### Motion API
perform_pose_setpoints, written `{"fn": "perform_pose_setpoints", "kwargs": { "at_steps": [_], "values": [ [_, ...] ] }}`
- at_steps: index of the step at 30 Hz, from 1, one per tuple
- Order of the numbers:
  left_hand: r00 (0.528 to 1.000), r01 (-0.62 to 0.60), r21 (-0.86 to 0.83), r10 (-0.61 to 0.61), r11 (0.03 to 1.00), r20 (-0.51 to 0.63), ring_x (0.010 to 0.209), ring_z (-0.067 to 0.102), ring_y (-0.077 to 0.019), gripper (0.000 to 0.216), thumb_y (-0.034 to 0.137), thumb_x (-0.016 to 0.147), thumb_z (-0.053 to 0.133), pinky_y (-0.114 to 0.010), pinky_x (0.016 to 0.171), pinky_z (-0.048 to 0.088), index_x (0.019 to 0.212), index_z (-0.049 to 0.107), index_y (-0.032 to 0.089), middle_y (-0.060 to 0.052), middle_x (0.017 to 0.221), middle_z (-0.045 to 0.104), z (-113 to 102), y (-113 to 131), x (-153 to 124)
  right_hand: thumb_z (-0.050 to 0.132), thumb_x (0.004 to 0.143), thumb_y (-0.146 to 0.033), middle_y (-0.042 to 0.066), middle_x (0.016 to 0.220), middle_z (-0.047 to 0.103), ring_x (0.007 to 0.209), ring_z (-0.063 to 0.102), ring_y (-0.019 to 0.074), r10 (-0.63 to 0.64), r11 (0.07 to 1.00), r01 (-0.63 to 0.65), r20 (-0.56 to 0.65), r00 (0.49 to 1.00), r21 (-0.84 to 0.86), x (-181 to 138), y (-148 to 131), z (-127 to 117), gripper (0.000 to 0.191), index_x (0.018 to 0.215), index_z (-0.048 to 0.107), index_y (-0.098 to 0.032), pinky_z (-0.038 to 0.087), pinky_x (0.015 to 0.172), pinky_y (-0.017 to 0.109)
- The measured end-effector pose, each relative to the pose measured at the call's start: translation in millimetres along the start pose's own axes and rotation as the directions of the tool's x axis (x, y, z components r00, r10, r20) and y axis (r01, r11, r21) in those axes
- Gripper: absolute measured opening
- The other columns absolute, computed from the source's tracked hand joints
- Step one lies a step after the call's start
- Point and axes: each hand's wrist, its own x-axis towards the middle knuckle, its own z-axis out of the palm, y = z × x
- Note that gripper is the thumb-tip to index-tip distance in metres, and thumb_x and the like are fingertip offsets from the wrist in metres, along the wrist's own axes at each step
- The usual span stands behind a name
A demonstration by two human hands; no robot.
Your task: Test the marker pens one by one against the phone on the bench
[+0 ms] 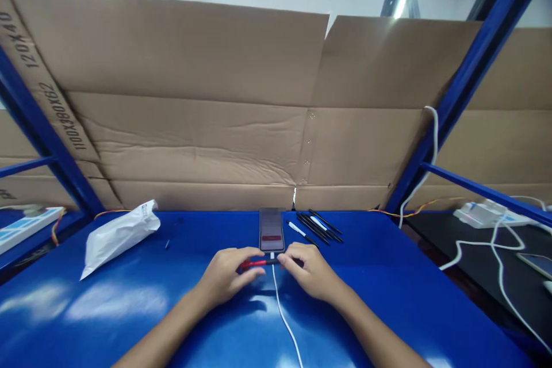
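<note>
Both my hands rest on the blue table (129, 310) and hold one pen (259, 263) between them. My left hand (226, 275) pinches its red end; my right hand (311, 270) pinches its black end. The pen lies level, just in front of a phone (271, 230) that lies flat with its screen lit. A white cable (282, 310) runs from the phone toward me, under the pen. Several black pens (317, 225) lie in a loose group right of the phone, beyond my right hand.
A white plastic bag (118, 236) lies at the left of the table. Cardboard sheets (194, 126) wall off the back, between blue rack posts (457, 98). Power strips (487, 214) and white cables lie on the dark bench at the right; another strip (21, 227) sits at far left.
</note>
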Motion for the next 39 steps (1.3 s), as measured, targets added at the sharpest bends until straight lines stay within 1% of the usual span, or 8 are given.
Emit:
{"fn": "perform_pose_setpoints", "kwargs": {
  "at_steps": [4, 9, 17, 22, 28, 34, 36, 39],
  "values": [
    [0.988, -0.155, 0.039, 0.154, 0.987, 0.011, 0.076, 0.071, -0.0162, 0.029, 0.037, 0.109, 0.050, -0.025, 0.068, 0.051, 0.127, 0.067, 0.022, -0.004, 0.092, 0.077, 2, 2, 0, 0.047, 0.108, -0.035, 0.001, 0.065, 0.067, 0.066, 0.061, 0.0154, -0.013, 1.000, 0.014, 0.040, 0.999, -0.025, -1, 2, 2, 0.050, 0.066, 0.069, -0.018, 0.041, 0.070, 0.028],
    [0.982, -0.186, 0.106, 0.186, 0.977, 0.007, 0.072, 0.068, -0.0159, 0.033, 0.028, 0.111, 0.040, -0.025, 0.063, 0.048, 0.122, 0.069, 0.018, -0.006, 0.092, 0.076, -3, 2, 4, 0.063, 0.099, -0.030, 0.004, 0.093, 0.076, 0.083, 0.067, 0.0180, -0.029, 0.999, 0.030, -0.027, 0.999, 0.039, -1, -1, -2, 0.016, 0.096, 0.076, -0.021, 0.047, 0.076, 0.028],
    [0.994, -0.099, 0.105, 0.104, 0.990, -0.043, 0.064, 0.063, -0.0158, 0.028, 0.023, 0.105, 0.046, -0.026, 0.062, 0.044, 0.107, 0.073, 0.019, -0.004, 0.080, 0.074, -7, 5, 2, 0.057, 0.099, -0.030, 0.005, 0.089, 0.074, 0.070, 0.061, 0.0173, -0.028, 0.998, 0.036, -0.130, 0.991, 0.056, -1, 2, -9, 0.023, 0.106, 0.078, -0.022, 0.045, 0.065, 0.030],
    [0.996, -0.045, 0.100, 0.053, 0.994, -0.075, 0.054, 0.055, -0.0130, 0.029, 0.020, 0.101, 0.046, -0.026, 0.056, 0.036, 0.082, 0.068, 0.018, 0.000, 0.064, 0.064, -10, 7, 3, 0.059, 0.097, -0.027, 0.004, 0.086, 0.070, 0.070, 0.058, 0.0162, -0.066, 0.997, 0.068, -0.061, 0.996, 0.036, -2, 1, -6, 0.022, 0.104, 0.079, -0.022, 0.043, 0.066, 0.029],
    [0.997, 0.010, 0.102, -0.001, 0.995, -0.083, 0.052, 0.049, -0.0118, 0.034, 0.020, 0.099, 0.044, -0.027, 0.057, 0.033, 0.068, 0.058, 0.019, 0.001, 0.060, 0.056, -7, 6, 3, 0.063, 0.096, -0.026, 0.003, 0.087, 0.071, 0.078, 0.062, 0.0162, -0.071, 0.997, 0.070, 0.015, 0.997, 0.044, -2, -4, 0, 0.014, 0.094, 0.077, -0.021, 0.044, 0.071, 0.027],
    [0.951, 0.260, 0.078, -0.241, 0.963, -0.194, 0.047, 0.038, -0.0106, 0.051, 0.032, 0.102, 0.042, -0.026, 0.053, 0.028, 0.052, 0.044, 0.019, 0.004, 0.049, 0.040, -16, -19, -1, 0.058, 0.098, -0.032, 0.001, 0.077, 0.065, 0.068, 0.054, 0.0148, -0.032, 1.000, 0.031, -0.145, 0.989, -0.006, 3, 4, -20, 0.024, 0.081, 0.069, -0.019, 0.040, 0.063, 0.028],
    [0.931, 0.323, -0.023, -0.322, 0.946, -0.173, 0.048, 0.041, -0.0109, 0.048, 0.037, 0.103, 0.043, -0.024, 0.052, 0.030, 0.063, 0.060, 0.018, 0.005, 0.050, 0.045, -19, -23, -3, 0.058, 0.098, -0.034, 0.002, 0.076, 0.064, 0.066, 0.053, 0.0146, -0.018, 1.000, 0.019, -0.176, 0.984, 0.001, 4, 8, -23, 0.026, 0.080, 0.068, -0.019, 0.039, 0.061, 0.027],
    [0.942, 0.331, -0.133, -0.336, 0.934, -0.012, 0.049, 0.050, -0.0119, 0.035, 0.042, 0.103, 0.049, -0.022, 0.053, 0.037, 0.110, 0.074, 0.018, 0.006, 0.054, 0.055, -18, -18, -2, 0.059, 0.098, -0.034, 0.002, 0.079, 0.066, 0.067, 0.054, 0.0149, -0.008, 1.000, 0.009, -0.147, 0.989, 0.008, 4, 9, -18, 0.024, 0.083, 0.070, -0.019, 0.040, 0.062, 0.027]
  ]
}}
